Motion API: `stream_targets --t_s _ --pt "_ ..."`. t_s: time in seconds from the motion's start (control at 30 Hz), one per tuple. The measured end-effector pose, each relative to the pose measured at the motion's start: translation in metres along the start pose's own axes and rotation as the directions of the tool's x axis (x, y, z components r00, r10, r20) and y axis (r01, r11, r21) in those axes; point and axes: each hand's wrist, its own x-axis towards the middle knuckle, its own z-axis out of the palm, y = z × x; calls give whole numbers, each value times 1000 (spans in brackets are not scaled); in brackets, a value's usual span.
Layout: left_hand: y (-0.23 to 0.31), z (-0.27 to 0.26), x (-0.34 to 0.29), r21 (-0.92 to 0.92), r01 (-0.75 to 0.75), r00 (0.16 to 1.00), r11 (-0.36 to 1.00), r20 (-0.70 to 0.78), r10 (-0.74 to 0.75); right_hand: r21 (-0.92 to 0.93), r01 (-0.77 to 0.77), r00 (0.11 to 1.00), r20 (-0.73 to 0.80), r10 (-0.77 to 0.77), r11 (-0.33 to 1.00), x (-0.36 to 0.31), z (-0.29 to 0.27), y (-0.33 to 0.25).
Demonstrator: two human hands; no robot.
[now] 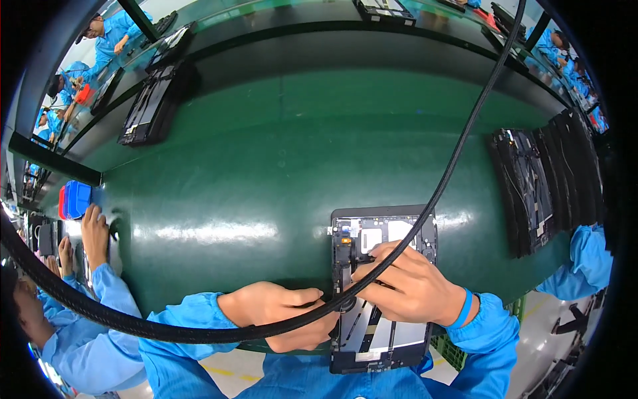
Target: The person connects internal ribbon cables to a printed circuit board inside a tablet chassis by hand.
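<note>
An opened tablet (385, 342) lies in front of me at the near edge of the green table, its inside facing up. It has a black frame, a circuit board at the far end and silver-grey panels with dark strips at the near end. My left hand (282, 316) is closed at the tablet's left edge, fingers curled against it. Over the tablet's middle, my right hand (405, 282), with a blue band at the wrist, has its fingertips pressed together. What those fingertips hold, if anything, is hidden. A thick black cable (458, 146) passes in front of both hands.
Black trays with opened devices (528, 193) are stacked at the right. Another device stack (153, 103) stands at the back left, below a raised shelf (279, 30). A blue bin (78, 199) and a co-worker's hand (95, 233) are at the left edge. A green crate (455, 349) sits below the table.
</note>
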Motion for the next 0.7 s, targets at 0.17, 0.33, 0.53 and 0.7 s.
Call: stream_targets --t_s 0.17,0.33,0.53,0.7 --pt "10 3 -5 10 107 994 994 22 -107 8 3 1000 -2 -3 1000 4 -2 1" --pt "4 7 -1 -10 111 994 994 -10 -111 -7 -2 1000 -24 2 1000 4 -1 1" --pt "-5 10 -1 -59 28 1000 998 2 -28 152 -85 996 -3 86 985 22 -4 2" --pt "0 7 -6 22 59 998 998 -17 -59 255 -98 995 10 99 962 28 8 21"
